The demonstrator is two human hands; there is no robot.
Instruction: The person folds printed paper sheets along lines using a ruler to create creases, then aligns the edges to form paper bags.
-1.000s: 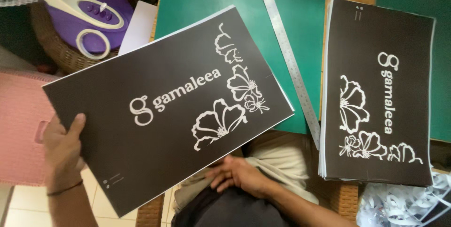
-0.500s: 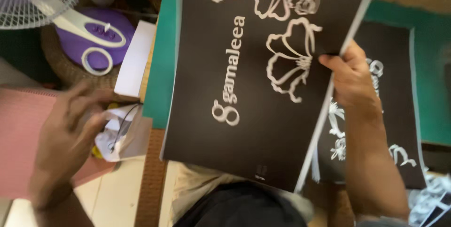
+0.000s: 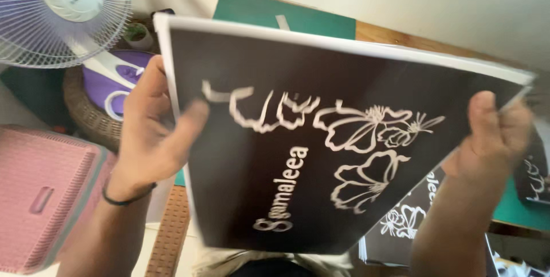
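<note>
I hold a dark brown printed sheet (image 3: 321,156) with white flower outlines up across the middle of the frame, tilted toward me. It looks light and thin but fairly stiff, likely to bend or crease, so I judge the side edges the best hold. My left hand (image 3: 152,131) grips the left edge, thumb pressed on the face, fingers curled behind. My right hand (image 3: 492,134) pinches the right edge, thumb in front. More printed sheets (image 3: 409,228) lie at lower right; a white fan (image 3: 63,13) stands upper left.
</note>
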